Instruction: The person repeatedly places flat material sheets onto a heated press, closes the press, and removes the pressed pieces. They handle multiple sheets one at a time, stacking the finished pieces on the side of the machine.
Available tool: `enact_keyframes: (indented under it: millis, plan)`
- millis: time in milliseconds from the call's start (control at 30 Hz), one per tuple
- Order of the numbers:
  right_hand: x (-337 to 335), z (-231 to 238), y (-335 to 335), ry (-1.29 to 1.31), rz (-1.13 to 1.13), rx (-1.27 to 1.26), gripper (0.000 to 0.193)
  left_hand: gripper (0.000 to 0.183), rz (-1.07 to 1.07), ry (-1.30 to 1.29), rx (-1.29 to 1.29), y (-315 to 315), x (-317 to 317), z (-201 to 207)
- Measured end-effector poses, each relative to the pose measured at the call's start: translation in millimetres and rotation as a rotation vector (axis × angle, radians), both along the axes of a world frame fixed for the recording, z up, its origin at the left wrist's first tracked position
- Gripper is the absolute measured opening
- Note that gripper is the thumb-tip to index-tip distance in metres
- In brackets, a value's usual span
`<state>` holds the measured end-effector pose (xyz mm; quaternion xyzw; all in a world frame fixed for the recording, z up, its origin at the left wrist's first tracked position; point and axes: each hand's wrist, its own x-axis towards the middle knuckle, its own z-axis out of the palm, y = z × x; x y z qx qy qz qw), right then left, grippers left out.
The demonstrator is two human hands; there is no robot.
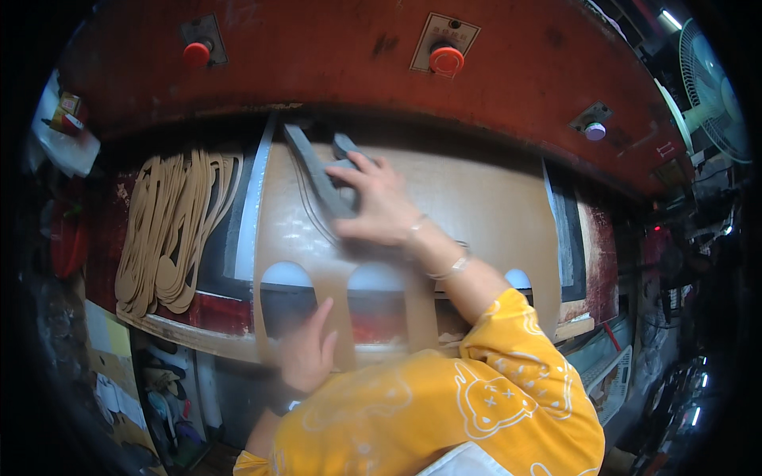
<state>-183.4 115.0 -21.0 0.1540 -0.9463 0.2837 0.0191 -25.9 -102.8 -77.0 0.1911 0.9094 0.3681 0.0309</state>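
Note:
My right hand point(377, 198) is closed on a grey cutting die point(321, 178), an angled, curved frame that stands on a tan sheet point(468, 194). Part of the die is hidden behind my fingers. A dark curved outline shows on the sheet beside it. Along its near side the sheet has several rounded, sole-shaped cutouts. My left hand point(305, 353) is at the sheet's near edge, by the left cutouts, with finger and thumb stretched out and apart. Motion blurs that hand, and I see nothing held in it.
Stacked tan sole-shaped pieces point(171, 230) lie at the left on the dark red bench. Behind the sheet rises a red machine beam point(317, 59) with red push buttons point(446, 59). A fan point(710, 95) stands far right; a pale crate point(607, 381) sits below right.

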Motion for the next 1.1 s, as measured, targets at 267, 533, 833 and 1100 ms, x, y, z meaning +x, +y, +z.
enact_keyframes:
  millis: [267,533,833,1100]
  plan:
    - [40,6,70,0.006,-0.111,0.132,0.068,0.059,-0.032,0.022,-0.014,0,0,-1]
    - [40,-3,74,0.053,-0.123,0.266,0.069,0.059,-0.032,0.075,0.018,0,-2,-2]
    - [63,-1,120,0.288,-0.250,0.162,0.064,0.053,-0.051,0.076,0.090,-5,-4,-7]
    - [83,49,227,1.157,-0.932,0.028,0.067,0.050,0.037,-0.013,0.060,-7,-1,-14]
